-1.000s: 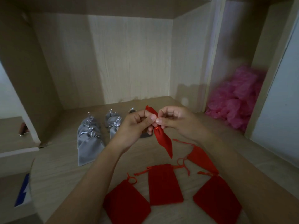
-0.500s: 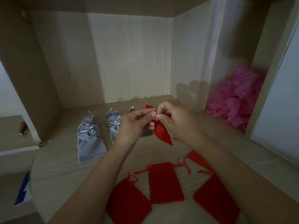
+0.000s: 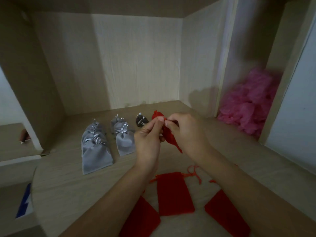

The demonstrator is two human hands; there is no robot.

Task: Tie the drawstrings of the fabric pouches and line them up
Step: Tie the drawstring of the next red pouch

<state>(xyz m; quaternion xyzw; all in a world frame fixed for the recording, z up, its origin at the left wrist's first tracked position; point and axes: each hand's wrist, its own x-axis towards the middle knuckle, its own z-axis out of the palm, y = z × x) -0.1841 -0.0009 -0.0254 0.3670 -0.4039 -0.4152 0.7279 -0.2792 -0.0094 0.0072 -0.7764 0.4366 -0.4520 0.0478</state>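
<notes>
Hands up together over the wooden shelf [image 3: 59, 185], wrists angled in toward each other. Left hand [image 3: 148, 139] pinches the gathered top of the red pouch [image 3: 171, 141] between thumb and fingertips. Right hand [image 3: 186, 134] pinches the same spot from the other side, its other fingers curled under. The pouch hangs down between them, clear of the shelf. More red pouches [image 3: 172, 194] lie flat under the forearms, and tied grey pouches [image 3: 95, 151] sit in rows off to the left, with a dark pouch [image 3: 142, 121] further back

Both forearms bare to frame edge, slim. Left hand [image 3: 147, 139] and right hand [image 3: 187, 134] ungloved. Fingernails [image 3: 160, 119] short, plain, rounded.
</notes>
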